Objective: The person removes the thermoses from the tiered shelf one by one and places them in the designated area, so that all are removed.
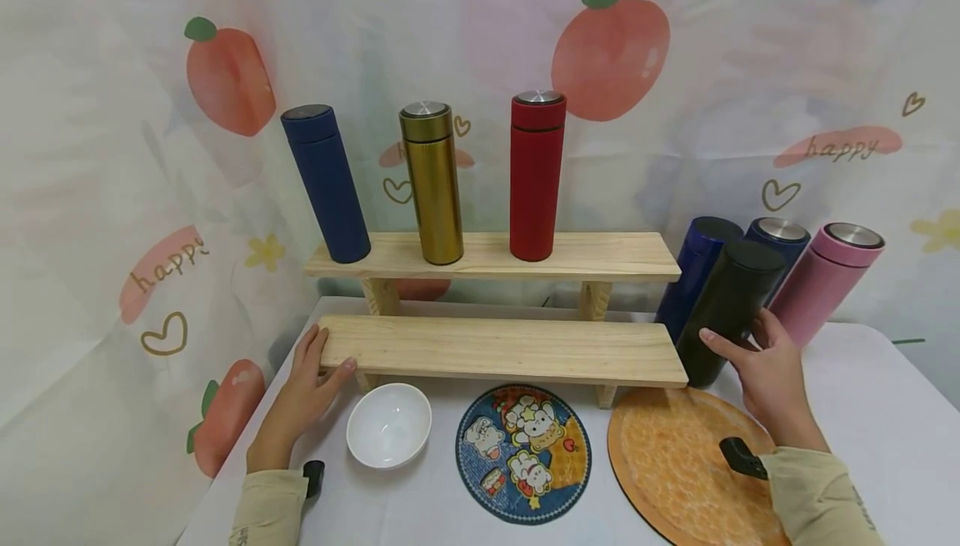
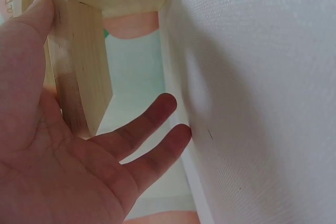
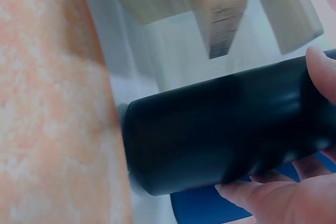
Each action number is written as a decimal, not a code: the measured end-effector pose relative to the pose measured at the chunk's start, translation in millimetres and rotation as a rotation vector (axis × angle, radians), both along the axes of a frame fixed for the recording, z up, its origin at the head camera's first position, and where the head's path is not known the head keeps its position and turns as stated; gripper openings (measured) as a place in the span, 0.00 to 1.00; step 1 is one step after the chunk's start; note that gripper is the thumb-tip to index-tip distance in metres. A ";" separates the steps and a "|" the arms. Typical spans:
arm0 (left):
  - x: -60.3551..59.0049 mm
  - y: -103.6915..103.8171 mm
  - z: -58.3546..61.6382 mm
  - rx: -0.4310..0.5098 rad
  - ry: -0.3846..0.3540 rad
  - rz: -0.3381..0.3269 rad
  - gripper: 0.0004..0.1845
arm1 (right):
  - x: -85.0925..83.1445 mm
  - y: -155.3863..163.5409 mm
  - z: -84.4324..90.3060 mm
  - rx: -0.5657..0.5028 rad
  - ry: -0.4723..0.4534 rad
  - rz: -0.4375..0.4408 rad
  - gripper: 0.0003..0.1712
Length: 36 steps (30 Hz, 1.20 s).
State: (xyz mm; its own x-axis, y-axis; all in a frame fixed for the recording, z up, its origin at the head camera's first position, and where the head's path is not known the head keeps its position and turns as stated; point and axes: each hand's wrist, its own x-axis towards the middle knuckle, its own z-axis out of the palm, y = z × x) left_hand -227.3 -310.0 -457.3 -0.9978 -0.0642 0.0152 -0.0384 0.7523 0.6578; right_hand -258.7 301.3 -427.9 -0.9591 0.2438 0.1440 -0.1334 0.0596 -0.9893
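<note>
A person's right hand [image 1: 768,367] wraps its fingers and thumb around a black flask [image 1: 729,311], which stands at the right end of a two-tier wooden shelf [image 1: 502,350], its base on the white table [image 1: 870,413] at the far edge of an orange round mat [image 1: 675,463]. The right wrist view shows the flask's dark body filling the grip, fingertips [image 3: 320,69] curled over its side. Just behind it stand two dark blue flasks [image 1: 701,267], and a pink flask [image 1: 825,279] stands right beside the hand.

The left hand [image 1: 303,392] rests at the left end of the shelf's lower board, fingers spread and relaxed, the thumb [image 2: 31,24] laid against the wood, as the left wrist view shows.

Between the hands, a white bowl [image 1: 388,425] sits in front of the lower board, with a blue cartoon-print mat [image 1: 523,453] beside it. On the upper board, a navy flask [image 1: 326,183], a gold flask [image 1: 432,183] and a red flask [image 1: 536,175] stand upright in a row. A fruit-print curtain [image 1: 150,154] hangs behind the table.
</note>
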 end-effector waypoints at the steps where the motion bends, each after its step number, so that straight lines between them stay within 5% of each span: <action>1: -0.1 0.0 0.1 0.000 0.000 0.001 0.55 | -0.1 0.0 -1.1 0.012 -0.008 -0.004 0.53; 21: -1.7 -3.9 4.2 -0.016 0.009 -0.004 0.55 | 0.2 -1.7 -10.9 0.167 -0.069 0.000 0.53; 30: -0.7 -2.7 3.1 -0.008 0.001 0.001 0.55 | 0.7 1.7 -26.7 0.383 -0.133 0.071 0.59; 36: -1.5 0.2 0.0 -0.003 -0.004 0.006 0.54 | 3.0 2.8 -20.4 0.435 -0.154 0.089 0.59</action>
